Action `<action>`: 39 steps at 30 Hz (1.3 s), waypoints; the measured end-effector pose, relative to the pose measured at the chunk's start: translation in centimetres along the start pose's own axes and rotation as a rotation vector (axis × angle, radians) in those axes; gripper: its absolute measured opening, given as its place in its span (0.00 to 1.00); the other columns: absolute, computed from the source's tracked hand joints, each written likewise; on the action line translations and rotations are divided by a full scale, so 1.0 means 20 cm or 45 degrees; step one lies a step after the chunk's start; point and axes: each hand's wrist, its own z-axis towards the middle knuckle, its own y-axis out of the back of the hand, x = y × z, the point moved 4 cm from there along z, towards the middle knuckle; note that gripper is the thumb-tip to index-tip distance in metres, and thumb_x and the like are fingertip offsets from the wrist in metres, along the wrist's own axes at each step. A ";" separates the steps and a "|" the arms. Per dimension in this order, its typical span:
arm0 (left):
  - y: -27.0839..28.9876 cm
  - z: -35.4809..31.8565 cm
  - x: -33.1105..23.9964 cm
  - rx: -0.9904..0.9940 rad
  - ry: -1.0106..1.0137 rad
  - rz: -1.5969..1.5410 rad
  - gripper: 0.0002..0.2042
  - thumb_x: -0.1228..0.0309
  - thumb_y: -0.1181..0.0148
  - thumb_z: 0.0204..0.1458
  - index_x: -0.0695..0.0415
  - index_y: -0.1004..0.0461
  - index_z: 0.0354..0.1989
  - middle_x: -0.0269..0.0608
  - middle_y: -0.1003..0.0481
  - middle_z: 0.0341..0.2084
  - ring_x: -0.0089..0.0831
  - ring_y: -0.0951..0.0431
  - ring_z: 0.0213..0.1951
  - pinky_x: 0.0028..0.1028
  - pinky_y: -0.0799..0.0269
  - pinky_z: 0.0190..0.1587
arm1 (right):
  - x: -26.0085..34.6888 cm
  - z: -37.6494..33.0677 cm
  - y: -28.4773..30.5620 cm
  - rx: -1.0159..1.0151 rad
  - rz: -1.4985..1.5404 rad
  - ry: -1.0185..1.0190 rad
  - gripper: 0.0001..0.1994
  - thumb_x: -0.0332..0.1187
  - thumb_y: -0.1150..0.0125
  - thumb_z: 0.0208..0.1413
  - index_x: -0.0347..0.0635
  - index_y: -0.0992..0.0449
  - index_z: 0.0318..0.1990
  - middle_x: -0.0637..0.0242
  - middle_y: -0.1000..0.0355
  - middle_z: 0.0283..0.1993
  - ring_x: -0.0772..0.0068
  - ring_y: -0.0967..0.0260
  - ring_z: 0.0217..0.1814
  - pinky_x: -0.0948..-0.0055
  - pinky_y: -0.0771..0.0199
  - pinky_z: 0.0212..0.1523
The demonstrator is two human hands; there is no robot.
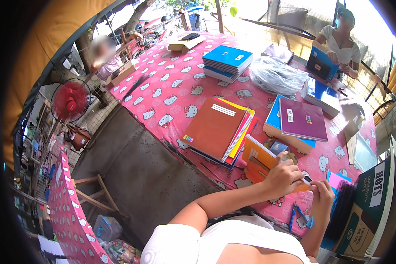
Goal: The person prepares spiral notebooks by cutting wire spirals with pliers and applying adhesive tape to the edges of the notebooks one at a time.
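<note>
An orange spiral notebook [256, 155] is tilted up from the near edge of the table, its bound edge upward. My left hand [282, 177] is closed on that edge and covers its middle. Close beside it, my right hand [322, 193] is pinched at the notebook's right end. Between the fingertips shows a small white and dark piece [307, 179], too small to name. Below my hands lie blue-handled pliers [298, 217] on the table. Just left of the orange notebook is a stack of spiral notebooks with a brown one [215, 127] on top.
Farther back are blue notebooks [228, 59], clear plastic bundles [277, 75] and a purple notebook [303, 119] on a stack. A green carton [365, 207] stands at my right. Across the pink tablecloth [163, 94], another person [341, 44] holds a dark blue notebook [321, 64]. A red fan [70, 102] stands left.
</note>
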 end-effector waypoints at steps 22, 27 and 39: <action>0.07 -0.06 0.04 0.047 0.058 0.228 0.16 0.61 0.30 0.39 0.52 0.22 0.37 0.33 0.24 0.31 0.28 0.27 0.42 0.43 0.51 0.60 | -0.74 0.31 -0.68 0.784 -0.360 -0.001 0.29 0.44 0.28 0.35 0.39 0.29 0.44 0.53 0.33 0.52 0.50 0.34 0.55 0.55 0.31 0.48; 0.07 -0.02 0.02 -0.092 0.051 0.176 0.16 0.59 0.30 0.38 0.52 0.21 0.35 0.32 0.24 0.31 0.28 0.27 0.42 0.43 0.50 0.58 | -0.72 0.27 -0.72 0.312 -0.652 0.465 0.22 0.42 0.34 0.39 0.41 0.29 0.41 0.57 0.33 0.56 0.53 0.34 0.54 0.51 0.30 0.44; 0.07 -0.02 0.01 -0.138 -0.074 0.079 0.13 0.60 0.29 0.37 0.50 0.21 0.30 0.29 0.24 0.29 0.27 0.28 0.39 0.40 0.48 0.53 | -0.71 0.24 -0.26 -0.040 1.196 -0.086 0.18 0.26 0.35 0.43 0.36 0.31 0.43 0.63 0.28 0.36 0.67 0.27 0.36 0.68 0.25 0.37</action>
